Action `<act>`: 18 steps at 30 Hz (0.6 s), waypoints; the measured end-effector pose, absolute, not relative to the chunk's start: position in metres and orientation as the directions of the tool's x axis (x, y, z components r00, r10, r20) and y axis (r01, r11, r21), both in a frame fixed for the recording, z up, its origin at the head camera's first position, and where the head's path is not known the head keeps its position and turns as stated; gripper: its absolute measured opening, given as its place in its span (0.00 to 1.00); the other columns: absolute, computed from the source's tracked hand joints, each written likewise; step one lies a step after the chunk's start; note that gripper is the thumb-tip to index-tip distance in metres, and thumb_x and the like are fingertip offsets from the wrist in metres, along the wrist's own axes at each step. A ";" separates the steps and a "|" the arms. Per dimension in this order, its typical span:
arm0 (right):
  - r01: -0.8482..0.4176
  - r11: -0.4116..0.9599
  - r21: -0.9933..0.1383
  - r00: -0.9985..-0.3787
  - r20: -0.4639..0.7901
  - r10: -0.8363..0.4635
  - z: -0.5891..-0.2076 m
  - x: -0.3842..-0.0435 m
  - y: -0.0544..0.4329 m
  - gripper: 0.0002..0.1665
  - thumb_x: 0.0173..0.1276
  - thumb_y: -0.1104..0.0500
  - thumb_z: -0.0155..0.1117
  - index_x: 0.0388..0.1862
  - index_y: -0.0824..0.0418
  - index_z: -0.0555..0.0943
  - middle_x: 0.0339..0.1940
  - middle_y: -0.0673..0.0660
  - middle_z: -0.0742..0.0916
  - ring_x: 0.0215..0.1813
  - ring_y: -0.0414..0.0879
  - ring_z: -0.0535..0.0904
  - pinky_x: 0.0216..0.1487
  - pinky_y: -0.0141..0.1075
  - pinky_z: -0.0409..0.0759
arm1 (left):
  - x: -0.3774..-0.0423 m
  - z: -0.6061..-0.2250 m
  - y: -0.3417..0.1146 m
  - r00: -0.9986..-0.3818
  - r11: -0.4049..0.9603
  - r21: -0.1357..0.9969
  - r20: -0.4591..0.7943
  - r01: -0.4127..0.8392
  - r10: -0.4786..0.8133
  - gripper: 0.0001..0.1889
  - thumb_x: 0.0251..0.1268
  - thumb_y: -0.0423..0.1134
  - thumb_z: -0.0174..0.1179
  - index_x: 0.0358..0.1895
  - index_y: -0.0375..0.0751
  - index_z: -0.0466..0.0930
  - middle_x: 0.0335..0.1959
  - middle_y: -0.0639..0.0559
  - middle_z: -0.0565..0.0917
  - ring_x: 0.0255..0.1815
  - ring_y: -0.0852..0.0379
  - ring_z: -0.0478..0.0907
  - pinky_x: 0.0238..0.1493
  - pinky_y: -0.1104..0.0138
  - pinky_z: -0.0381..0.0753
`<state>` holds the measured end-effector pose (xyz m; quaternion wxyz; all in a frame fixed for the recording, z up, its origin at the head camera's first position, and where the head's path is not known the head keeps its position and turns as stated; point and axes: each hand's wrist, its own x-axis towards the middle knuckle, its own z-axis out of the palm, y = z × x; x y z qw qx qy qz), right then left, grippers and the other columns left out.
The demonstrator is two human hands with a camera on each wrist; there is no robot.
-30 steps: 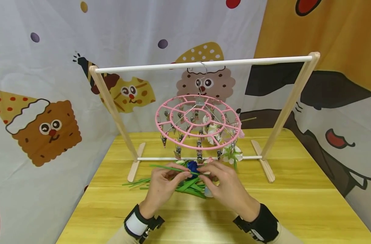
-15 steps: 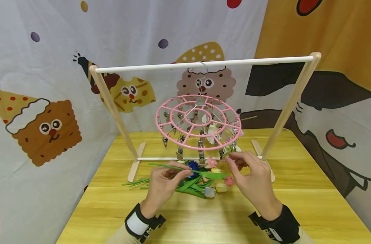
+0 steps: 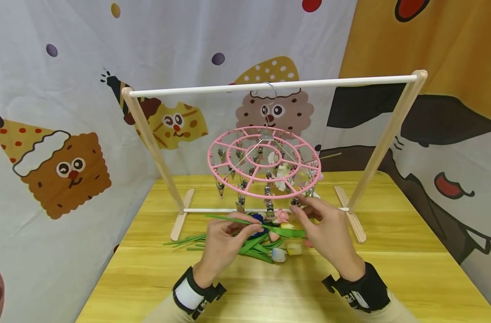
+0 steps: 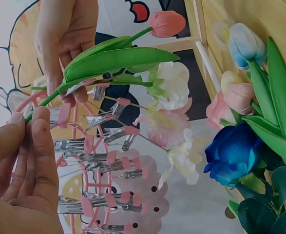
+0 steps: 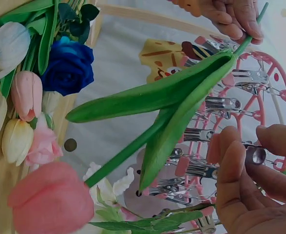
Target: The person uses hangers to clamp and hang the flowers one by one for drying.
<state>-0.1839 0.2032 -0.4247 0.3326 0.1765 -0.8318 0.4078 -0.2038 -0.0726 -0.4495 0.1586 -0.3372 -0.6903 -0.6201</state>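
Observation:
My left hand (image 3: 225, 240) pinches the green stem of a pink tulip (image 5: 50, 200) between thumb and fingers. In the left wrist view its long leaves (image 4: 118, 63) and bloom slant away past my right hand. My right hand (image 3: 328, 233) is at the front right edge of a pink round clip hanger (image 3: 279, 196). In the right wrist view its thumb and fingers pinch a metal clip (image 5: 256, 155) with pink tips, partly hidden by the fingers. Other clips (image 5: 218, 103) dangle beside it, and white and pale pink flowers (image 4: 171, 85) hang at the hanger's right side.
The hanger hooks onto the white bar (image 3: 213, 89) of a wooden-legged stand. Beneath it, a pile of artificial flowers lies on the wooden table (image 3: 390, 269), including a blue rose (image 5: 68, 67) and white, yellow and pink tulips. A patterned cloth (image 3: 168, 40) hangs behind.
My right hand has let go of the tulip's leaves and moved right and up to a clip on the hanger. My left hand keeps the stem and has shifted slightly right.

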 end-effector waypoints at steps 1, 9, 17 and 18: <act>-0.565 0.599 -0.568 -0.721 0.693 -0.022 -0.425 -0.185 0.203 0.17 0.76 0.68 0.83 0.62 0.64 0.94 0.40 0.54 0.98 0.35 0.40 0.95 0.47 0.16 0.87 | -0.204 -0.449 -0.072 -0.723 0.003 0.750 0.636 0.662 0.270 0.06 0.80 0.30 0.76 0.50 0.45 0.97 0.41 0.45 0.99 0.25 0.65 0.88 0.20 0.76 0.63; -0.545 0.526 -0.652 -0.775 0.631 -0.020 -0.421 -0.185 0.201 0.13 0.81 0.65 0.80 0.60 0.58 0.95 0.40 0.53 0.98 0.37 0.39 0.96 0.44 0.21 0.91 | -0.203 -0.448 -0.067 -0.721 0.014 0.748 0.634 0.663 0.279 0.04 0.81 0.32 0.76 0.50 0.43 0.97 0.42 0.46 0.99 0.20 0.67 0.80 0.20 0.76 0.64; -0.465 0.389 -0.795 -0.861 0.509 0.011 -0.417 -0.183 0.200 0.11 0.81 0.62 0.80 0.59 0.58 0.95 0.43 0.58 0.98 0.40 0.41 0.97 0.47 0.27 0.93 | -0.204 -0.447 -0.063 -0.709 0.025 0.734 0.647 0.679 0.279 0.03 0.80 0.32 0.77 0.49 0.38 0.97 0.43 0.46 0.99 0.18 0.70 0.71 0.21 0.75 0.66; -0.448 0.372 -0.813 -0.873 0.488 0.015 -0.416 -0.183 0.199 0.11 0.81 0.62 0.80 0.59 0.58 0.95 0.44 0.59 0.98 0.41 0.39 0.97 0.48 0.28 0.93 | -0.204 -0.447 -0.063 -0.708 0.025 0.732 0.649 0.681 0.278 0.03 0.79 0.32 0.77 0.49 0.38 0.97 0.43 0.46 0.99 0.18 0.70 0.69 0.21 0.75 0.66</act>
